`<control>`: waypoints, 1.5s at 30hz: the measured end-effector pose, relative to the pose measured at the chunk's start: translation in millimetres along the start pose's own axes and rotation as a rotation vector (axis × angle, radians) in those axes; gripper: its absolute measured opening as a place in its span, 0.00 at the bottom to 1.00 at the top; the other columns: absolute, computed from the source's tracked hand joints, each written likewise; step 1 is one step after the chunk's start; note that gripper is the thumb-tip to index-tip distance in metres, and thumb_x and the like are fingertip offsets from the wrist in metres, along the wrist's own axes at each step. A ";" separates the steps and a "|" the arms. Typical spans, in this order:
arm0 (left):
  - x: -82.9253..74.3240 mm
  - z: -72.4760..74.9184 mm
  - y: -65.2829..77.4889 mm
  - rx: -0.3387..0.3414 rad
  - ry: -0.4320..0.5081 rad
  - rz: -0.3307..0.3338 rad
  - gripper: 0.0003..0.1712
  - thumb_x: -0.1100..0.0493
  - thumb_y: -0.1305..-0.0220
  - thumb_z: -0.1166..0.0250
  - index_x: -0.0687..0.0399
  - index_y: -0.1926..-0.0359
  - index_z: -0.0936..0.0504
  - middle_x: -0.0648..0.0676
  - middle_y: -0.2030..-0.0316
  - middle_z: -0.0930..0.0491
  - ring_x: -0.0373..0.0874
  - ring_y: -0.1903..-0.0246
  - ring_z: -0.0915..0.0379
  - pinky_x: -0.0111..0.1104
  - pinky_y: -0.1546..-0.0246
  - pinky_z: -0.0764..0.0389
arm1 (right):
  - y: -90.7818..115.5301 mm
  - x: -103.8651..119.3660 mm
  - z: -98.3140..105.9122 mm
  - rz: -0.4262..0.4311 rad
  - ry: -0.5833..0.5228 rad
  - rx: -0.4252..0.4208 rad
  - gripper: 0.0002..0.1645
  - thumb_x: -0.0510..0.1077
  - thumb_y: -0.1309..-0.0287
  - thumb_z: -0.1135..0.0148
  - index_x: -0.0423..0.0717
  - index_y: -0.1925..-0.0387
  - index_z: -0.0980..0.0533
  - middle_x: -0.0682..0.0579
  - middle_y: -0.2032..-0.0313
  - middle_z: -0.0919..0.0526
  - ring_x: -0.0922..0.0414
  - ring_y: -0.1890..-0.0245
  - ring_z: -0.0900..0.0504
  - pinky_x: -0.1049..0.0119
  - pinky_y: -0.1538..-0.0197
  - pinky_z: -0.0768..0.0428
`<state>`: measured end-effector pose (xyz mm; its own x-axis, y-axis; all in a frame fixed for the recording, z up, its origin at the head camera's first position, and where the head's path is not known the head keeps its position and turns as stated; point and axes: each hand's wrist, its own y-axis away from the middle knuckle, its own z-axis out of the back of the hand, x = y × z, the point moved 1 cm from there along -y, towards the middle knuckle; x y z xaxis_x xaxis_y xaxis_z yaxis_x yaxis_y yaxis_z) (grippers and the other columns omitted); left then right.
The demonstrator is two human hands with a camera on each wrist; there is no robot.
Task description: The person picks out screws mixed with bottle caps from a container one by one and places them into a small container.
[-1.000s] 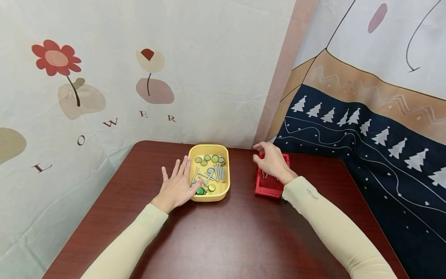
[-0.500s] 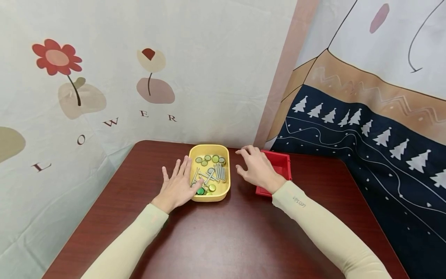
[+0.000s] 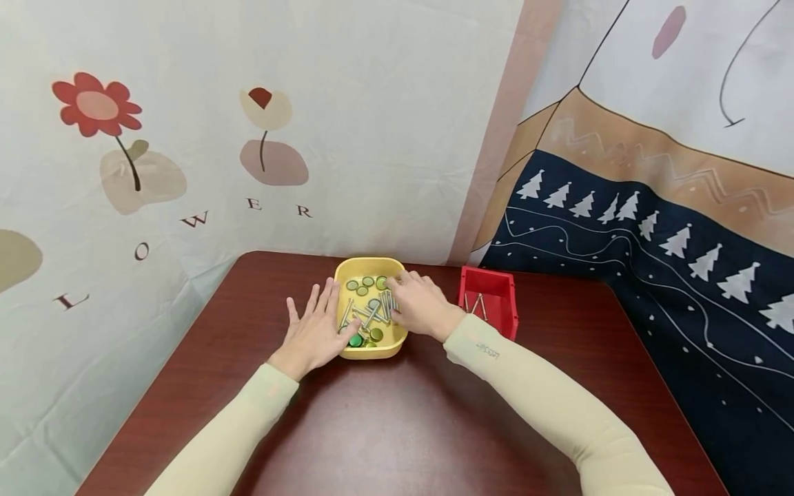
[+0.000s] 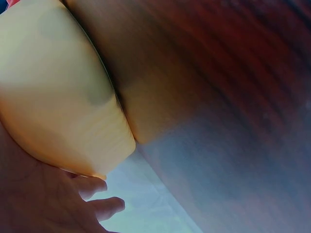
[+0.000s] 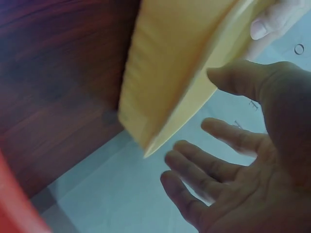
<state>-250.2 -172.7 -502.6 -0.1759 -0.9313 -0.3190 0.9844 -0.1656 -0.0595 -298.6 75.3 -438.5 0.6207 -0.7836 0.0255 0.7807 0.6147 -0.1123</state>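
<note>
My left hand (image 3: 314, 336) lies with spread, straight fingers along the left rim of a yellow tray (image 3: 372, 352), its thumb reaching over the inside. From the right, my right hand (image 3: 424, 305) reaches over the tray's other rim, thumb and fingers apart at the upright bundle of silver rods. In the right wrist view nothing sits between the thumb (image 5: 233, 77) and the fingers. Several long silver rods with heads, like nails or bolts (image 3: 371, 315), lie crossed in the tray. Green round caps (image 3: 355, 340) and yellow-green round caps (image 3: 375, 335) lie around them.
A red bin (image 3: 500, 303) stands right of the tray, with a few of the silver rods (image 3: 477, 303) inside. Both containers are near the back of the dark wooden table (image 3: 347, 427). A printed cloth (image 3: 397, 138) hangs behind the table.
My right hand has moved left from over the red bin to the yellow tray, uncovering the rods in the bin. The left hand has stayed put.
</note>
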 end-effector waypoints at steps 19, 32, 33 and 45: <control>-1.3 0.4 0.1 0.016 -0.014 0.003 0.60 0.27 0.13 0.47 0.60 0.03 0.59 0.60 0.03 0.63 0.68 0.04 0.64 0.85 0.15 0.70 | -100.7 2.2 -91.5 -0.126 -0.006 0.249 0.11 0.37 0.19 0.31 0.49 0.41 0.13 0.49 0.50 0.11 0.57 0.63 0.13 0.65 0.67 0.15; -2.5 1.9 0.1 0.021 -0.016 0.013 0.60 0.27 0.13 0.48 0.58 0.03 0.59 0.59 0.02 0.63 0.67 0.03 0.64 0.84 0.15 0.71 | -127.5 3.5 -96.9 -0.218 0.000 0.381 0.10 0.42 0.19 0.31 0.52 0.42 0.15 0.51 0.54 0.10 0.56 0.63 0.13 0.60 0.63 0.12; -2.2 1.5 0.1 0.020 -0.018 0.013 0.60 0.26 0.13 0.48 0.58 0.03 0.59 0.58 0.02 0.63 0.67 0.03 0.64 0.84 0.14 0.71 | -128.1 5.0 -98.0 -0.223 0.006 0.390 0.09 0.43 0.19 0.30 0.53 0.43 0.15 0.51 0.54 0.10 0.56 0.62 0.13 0.58 0.61 0.12; -1.6 0.0 -0.5 0.001 -0.014 0.010 0.60 0.27 0.14 0.47 0.57 0.03 0.58 0.58 0.02 0.62 0.67 0.03 0.62 0.84 0.15 0.71 | -114.1 22.4 -74.9 -0.113 0.016 0.479 0.39 0.47 0.30 0.20 0.60 0.21 0.23 0.52 0.34 0.13 0.55 0.38 0.15 0.55 0.35 0.12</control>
<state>-250.5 -171.2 -502.0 -0.1665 -0.9373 -0.3063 0.9860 -0.1571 -0.0551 -379.2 -19.1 -499.4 0.5319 -0.8468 -0.0040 0.7909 0.4951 0.3596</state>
